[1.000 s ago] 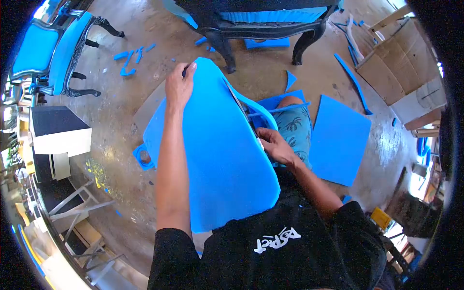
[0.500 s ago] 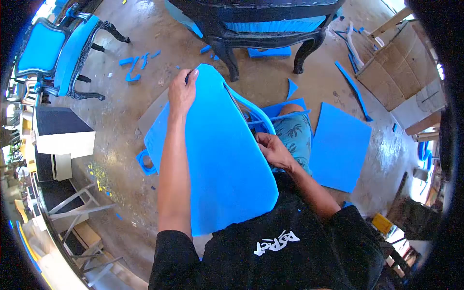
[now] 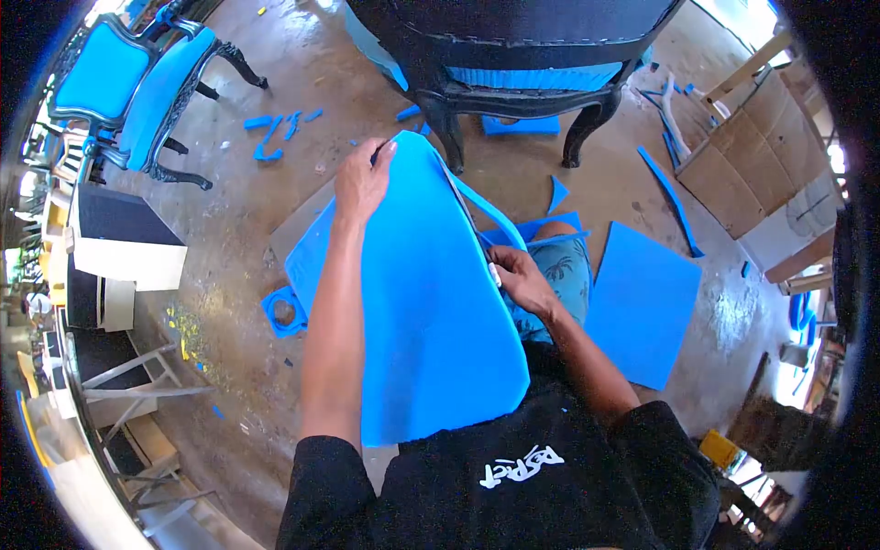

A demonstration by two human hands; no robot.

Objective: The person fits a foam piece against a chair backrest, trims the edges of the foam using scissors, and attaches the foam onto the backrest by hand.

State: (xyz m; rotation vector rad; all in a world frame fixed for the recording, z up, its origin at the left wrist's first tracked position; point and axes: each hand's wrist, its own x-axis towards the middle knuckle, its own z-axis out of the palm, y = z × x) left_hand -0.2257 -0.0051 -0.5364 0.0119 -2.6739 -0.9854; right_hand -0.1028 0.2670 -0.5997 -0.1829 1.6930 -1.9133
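Note:
A large blue foam panel [image 3: 422, 312] leans across my lap, its lower edge against my black shirt. My left hand [image 3: 363, 183] grips the panel's upper left edge, fingers curled over it. On the panel's right edge my right hand [image 3: 521, 279] is closed around something small and whitish at the rim, too hidden to name. A narrow blue foam strip [image 3: 490, 213] curves away from the panel's right side, above my right hand. A dark gap shows between the strip and the panel.
A black carved chair [image 3: 541, 82] stands ahead. Another blue-upholstered chair [image 3: 101, 73] is at the upper left. A flat blue foam sheet [image 3: 643, 302] lies right of my leg, with foam scraps [image 3: 669, 197] beyond. Cardboard [image 3: 747, 147] stands at the right, and a black-and-white box [image 3: 128, 261] at the left.
The view has tilted, so the chairs and floor pieces appear lower. Both hands stay at the panel's edges, and my right hand has shifted slightly along its rim.

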